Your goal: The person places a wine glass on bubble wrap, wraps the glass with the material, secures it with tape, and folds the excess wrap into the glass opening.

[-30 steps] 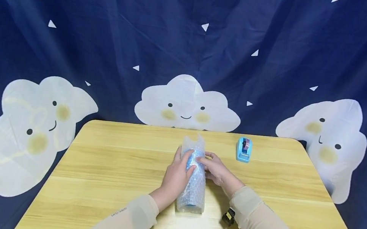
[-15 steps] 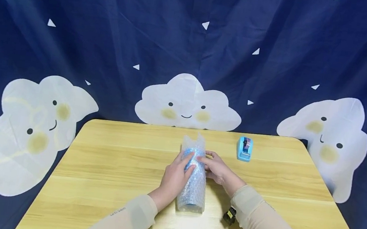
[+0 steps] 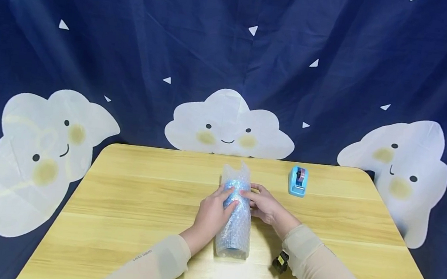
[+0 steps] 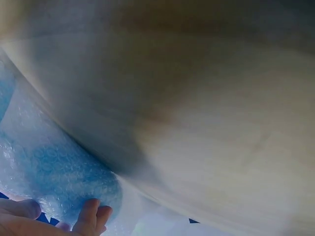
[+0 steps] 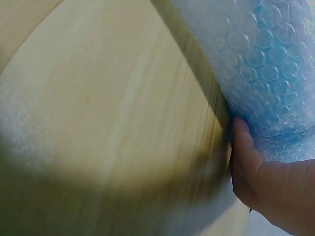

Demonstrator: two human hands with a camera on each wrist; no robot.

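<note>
A blue cylinder rolled in clear bubble wrap (image 3: 233,234) lies lengthwise on the table in the head view, with loose wrap sticking out past its far end. My left hand (image 3: 210,213) holds its left side, thumb and fingers over the upper part. From the right, my right hand (image 3: 264,206) grips the same bundle near its far end, thumb side low against the table. In the left wrist view, fingertips (image 4: 88,216) press the wrap (image 4: 64,167). The right wrist view shows my thumb (image 5: 246,152) against the bubbles (image 5: 261,69). What lies inside the wrap is blurred.
A light blue tape dispenser (image 3: 298,181) with a roll of tape stands at the back right of the wooden table (image 3: 137,194). A small black device (image 3: 280,262) sits at my right wrist. Behind the table hangs a dark blue curtain (image 3: 233,57) with cloud prints.
The fingers of my left hand have drawn back slightly toward the left side of the bundle. My right hand and the bundle stay practically in place.
</note>
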